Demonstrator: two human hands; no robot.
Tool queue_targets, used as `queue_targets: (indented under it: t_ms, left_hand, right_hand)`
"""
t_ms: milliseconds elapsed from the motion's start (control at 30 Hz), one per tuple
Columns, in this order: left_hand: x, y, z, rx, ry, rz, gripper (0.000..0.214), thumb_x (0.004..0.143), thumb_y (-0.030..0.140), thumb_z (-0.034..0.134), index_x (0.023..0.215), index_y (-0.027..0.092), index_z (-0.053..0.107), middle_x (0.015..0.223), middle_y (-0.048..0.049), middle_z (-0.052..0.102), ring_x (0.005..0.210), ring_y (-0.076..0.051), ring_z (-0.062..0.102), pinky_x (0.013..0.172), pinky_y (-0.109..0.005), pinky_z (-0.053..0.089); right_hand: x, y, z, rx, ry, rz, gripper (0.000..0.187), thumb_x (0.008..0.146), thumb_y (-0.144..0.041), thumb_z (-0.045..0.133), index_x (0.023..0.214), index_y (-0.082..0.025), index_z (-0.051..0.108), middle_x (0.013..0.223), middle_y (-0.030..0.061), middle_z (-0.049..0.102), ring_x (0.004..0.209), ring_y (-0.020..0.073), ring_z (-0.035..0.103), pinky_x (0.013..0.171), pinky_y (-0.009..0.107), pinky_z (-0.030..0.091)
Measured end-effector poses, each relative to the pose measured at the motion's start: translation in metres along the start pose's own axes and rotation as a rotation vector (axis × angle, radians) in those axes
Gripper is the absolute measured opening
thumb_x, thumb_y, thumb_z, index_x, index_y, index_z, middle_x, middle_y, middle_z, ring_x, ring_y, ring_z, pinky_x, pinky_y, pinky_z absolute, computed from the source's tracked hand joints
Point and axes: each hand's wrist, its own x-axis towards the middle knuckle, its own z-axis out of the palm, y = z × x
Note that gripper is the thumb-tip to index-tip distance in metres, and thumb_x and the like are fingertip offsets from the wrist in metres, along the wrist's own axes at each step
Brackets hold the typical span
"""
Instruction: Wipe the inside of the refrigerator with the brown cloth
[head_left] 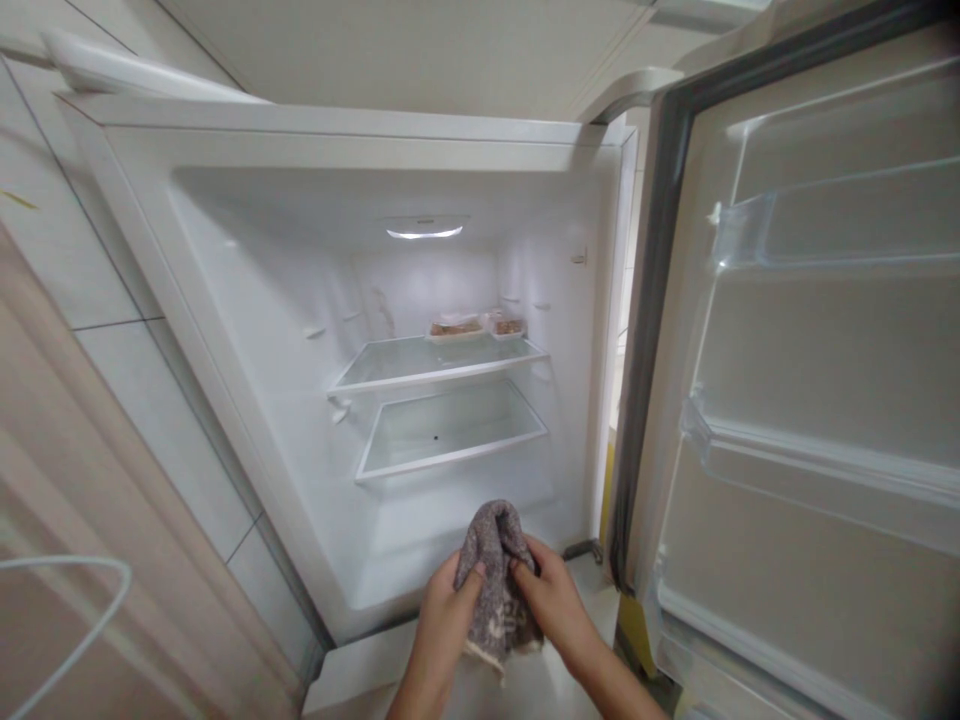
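A grey-brown cloth (pixel 491 575) with a pale pattern and a light hem hangs folded between both hands, in front of the open fridge. My left hand (pixel 448 605) pinches its left side, thumb on top. On the other side, my right hand (pixel 553 595) grips it the same way, fingers tucked behind the fabric. Behind the cloth is the white fridge interior (pixel 270 400), lit by a lamp (pixel 424 230) at the top. It has an upper glass shelf (pixel 405 365) and a lower glass shelf (pixel 450 435) with a small dark speck.
Two packaged food trays (pixel 456 328) sit at the back of the upper shelf. The fridge door (pixel 825 370) stands wide at the right, with clear door racks (pixel 840 465). At the left are a tiled wall (pixel 150 400) and a brownish-pink surface (pixel 97 500) with a white cable (pixel 112 600).
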Motion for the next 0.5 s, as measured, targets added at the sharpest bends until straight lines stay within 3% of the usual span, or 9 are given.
queue_targets:
  t_ms: [133,233,367,500]
  left_hand:
    - [0.0,0.021,-0.025,0.121,-0.071,0.034,0.046,0.078,0.049,0.068,0.111,0.017,0.073,0.11,-0.0094,0.079,0.112,-0.032,0.07,0.105,-0.044,0.051]
    - [0.011,0.042,-0.044,0.394,-0.091,0.126,0.041,0.085,0.046,0.059,0.109,0.017,0.075,0.105,-0.009,0.08,0.105,-0.031,0.071,0.1,-0.042,0.052]
    - [0.032,0.081,-0.059,0.892,0.024,0.316,0.04,0.091,0.029,0.044,0.118,0.02,0.072,0.115,-0.0097,0.078,0.111,-0.03,0.069,0.098,-0.042,0.051]
    - [0.045,0.103,-0.064,1.224,0.178,0.457,0.052,0.091,0.015,0.038,0.137,0.023,0.062,0.139,-0.0081,0.068,0.125,-0.029,0.064,0.103,-0.041,0.05]
  right_hand:
    - [0.014,-0.01,-0.025,-0.206,-0.098,-0.036,0.034,0.086,-0.041,0.058,0.1,-0.019,0.079,0.099,0.0068,0.08,0.097,0.0308,0.069,0.091,0.041,0.051]
    - [0.03,-0.028,-0.04,-0.402,-0.167,-0.083,0.031,0.087,-0.034,0.054,0.099,-0.021,0.079,0.1,0.0069,0.08,0.098,0.0295,0.07,0.09,0.039,0.05]
    - [0.067,-0.058,-0.043,-0.718,-0.119,-0.189,0.033,0.087,-0.022,0.05,0.105,-0.022,0.078,0.106,0.0088,0.08,0.103,0.0273,0.07,0.092,0.036,0.048]
    - [0.101,-0.068,-0.033,-0.782,-0.039,-0.364,0.044,0.088,-0.013,0.047,0.122,-0.024,0.073,0.123,0.0081,0.075,0.114,0.0246,0.067,0.102,0.038,0.048]
